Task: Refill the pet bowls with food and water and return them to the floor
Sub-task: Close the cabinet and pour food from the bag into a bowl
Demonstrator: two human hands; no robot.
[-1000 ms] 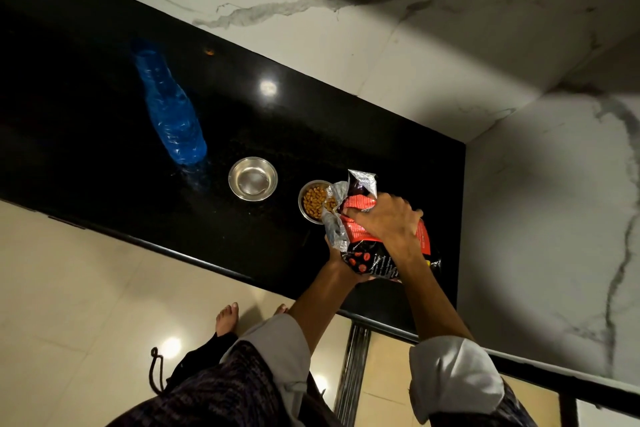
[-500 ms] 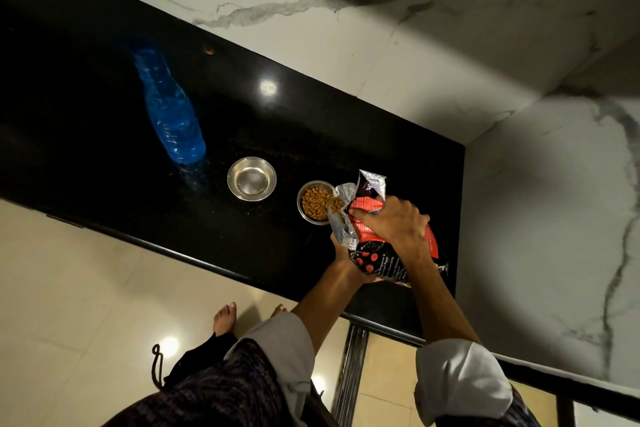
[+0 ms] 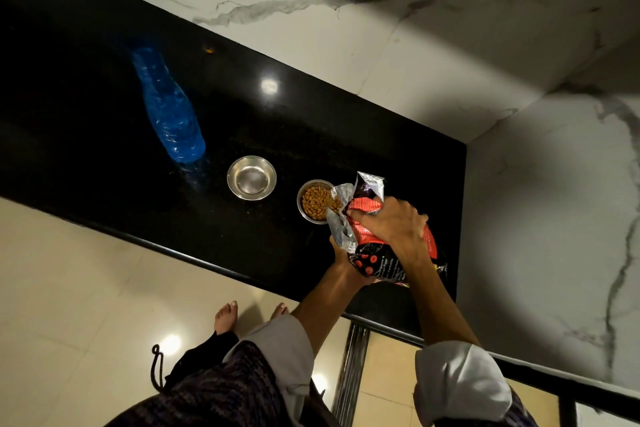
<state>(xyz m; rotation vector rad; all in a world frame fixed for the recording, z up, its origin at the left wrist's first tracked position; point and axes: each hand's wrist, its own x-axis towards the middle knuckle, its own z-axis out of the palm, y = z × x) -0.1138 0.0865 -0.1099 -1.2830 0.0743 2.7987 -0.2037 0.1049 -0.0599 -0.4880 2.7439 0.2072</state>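
Two bowls (image 3: 251,177) (image 3: 315,201), one kibble-filled, one food bag (image 3: 367,246), two hands (image 3: 393,227) (image 3: 343,258) gripping

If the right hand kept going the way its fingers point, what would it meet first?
Probably the bowl of kibble: the right hand, gripping the food bag, points left toward it. Height above the bowl is unclear.
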